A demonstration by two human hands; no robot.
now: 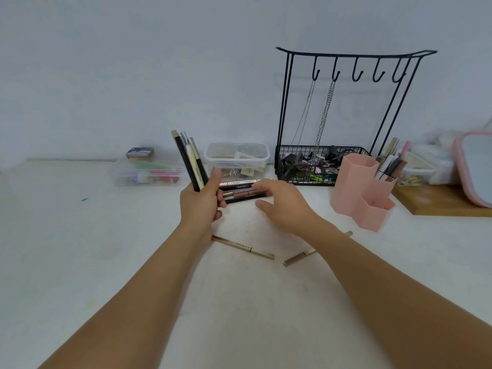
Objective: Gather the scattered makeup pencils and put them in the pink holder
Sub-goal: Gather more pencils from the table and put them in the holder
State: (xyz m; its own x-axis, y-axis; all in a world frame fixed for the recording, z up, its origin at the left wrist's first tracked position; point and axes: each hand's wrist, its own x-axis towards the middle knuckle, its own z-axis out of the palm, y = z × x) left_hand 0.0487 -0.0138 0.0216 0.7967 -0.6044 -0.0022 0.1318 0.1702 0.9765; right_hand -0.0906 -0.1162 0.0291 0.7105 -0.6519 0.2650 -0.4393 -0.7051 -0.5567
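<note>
White laminate tabletop (80, 262) fills the room below the pale wall, and the pink plastic hexagonal holder (358, 182) is the landmark I go by. Behind that holder stands the black wire jewellery rack (346, 115), chains hanging from two hooks into its basket. To the holder's right lies a wooden board (439, 203). To its left, by the wall, sit a clear plastic tub (237, 155) and, further left, a flat clear plastic box (143, 171).

The holder's rear cell already carries a few pencils; its tall cell and low front cell look empty, so there seems to be room for the rest.

The left hand (202, 203), well left of the holder, is closed around a bundle of dark and cream makeup pencils (190, 161), held upright and fanned, probably so that the bunch can go into a cell in one move. The right hand (279, 206), between the left hand and the holder, hovers with fingers spread wide and holding nothing, just above a cluster of brown and black pencils (241, 193) lying on the table; I judge it is about to gather these.

Nearer the person than the holder, two slim gold pencils (243, 247) (299, 257) lie apart, one partly under the right forearm. The stretch between hands and holder is open, though the low front cell's rim faces the approach.
</note>
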